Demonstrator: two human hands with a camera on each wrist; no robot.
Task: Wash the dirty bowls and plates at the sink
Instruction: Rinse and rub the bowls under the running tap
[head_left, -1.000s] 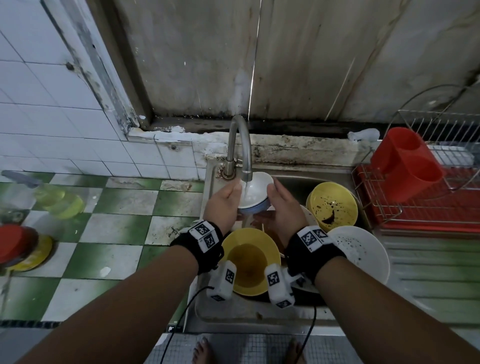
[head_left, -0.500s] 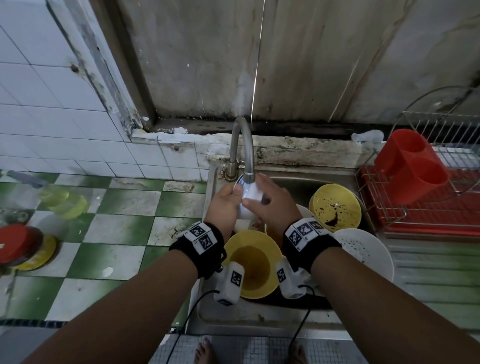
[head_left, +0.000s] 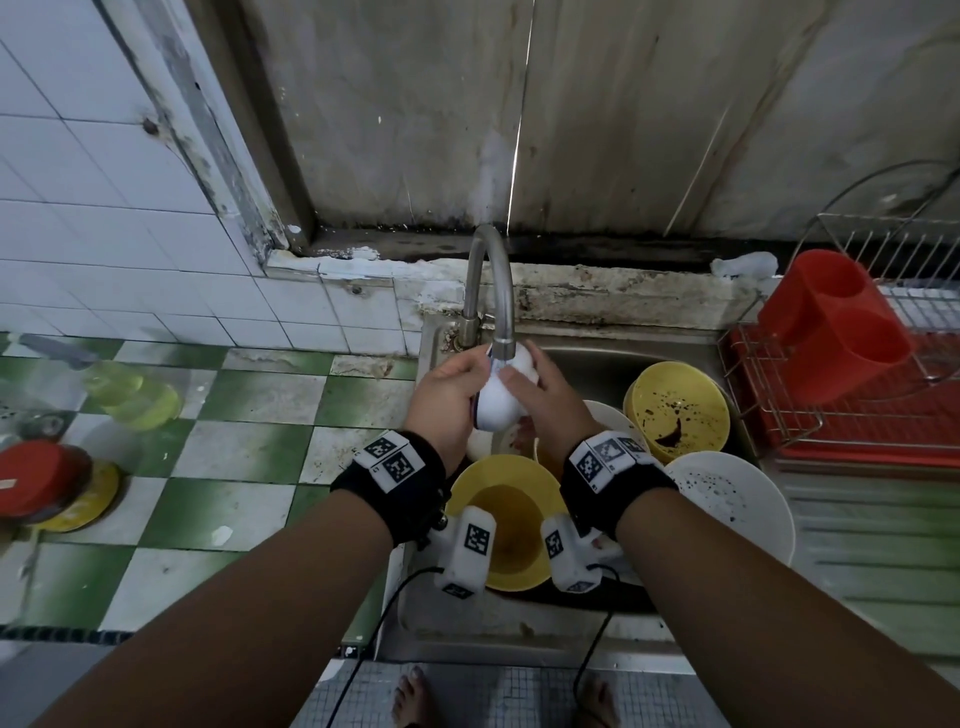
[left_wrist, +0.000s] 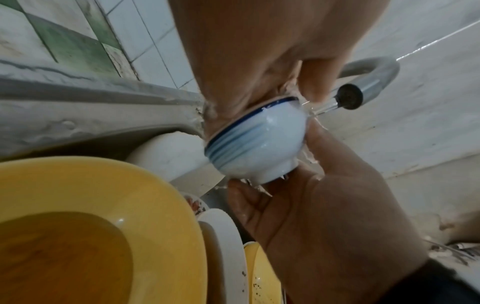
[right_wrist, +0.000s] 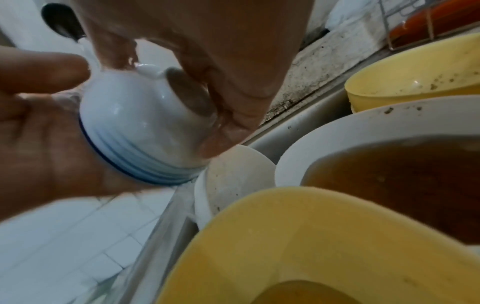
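Note:
Under the running faucet (head_left: 493, 291) I hold a small white bowl with a blue rim (head_left: 496, 405) on its side, over the sink (head_left: 597, 358). My left hand (head_left: 449, 387) grips its rim, with the mouth turned to the palm. My right hand (head_left: 540, 395) curls round its foot and outer wall. In the left wrist view the bowl (left_wrist: 259, 142) sits between the left hand (left_wrist: 259, 61) above and the right hand (left_wrist: 324, 216) below, with water from the spout (left_wrist: 348, 98) hitting it. The right wrist view shows the bowl's (right_wrist: 135, 127) foot under the right fingers (right_wrist: 233, 92).
Below the hands sits a yellow bowl of brown water (head_left: 498, 519). To the right lie a dirty yellow bowl (head_left: 675, 405) and a speckled white plate (head_left: 727, 499). A red dish rack (head_left: 857, 431) with a red holder (head_left: 836, 322) stands right. A soap bottle (head_left: 130, 395) lies on the tiled counter (head_left: 234, 467).
The bowl was mouth-up under the water; it has turned onto its side. My right hand has moved over its outer wall and foot, and both hands rose closer to the spout.

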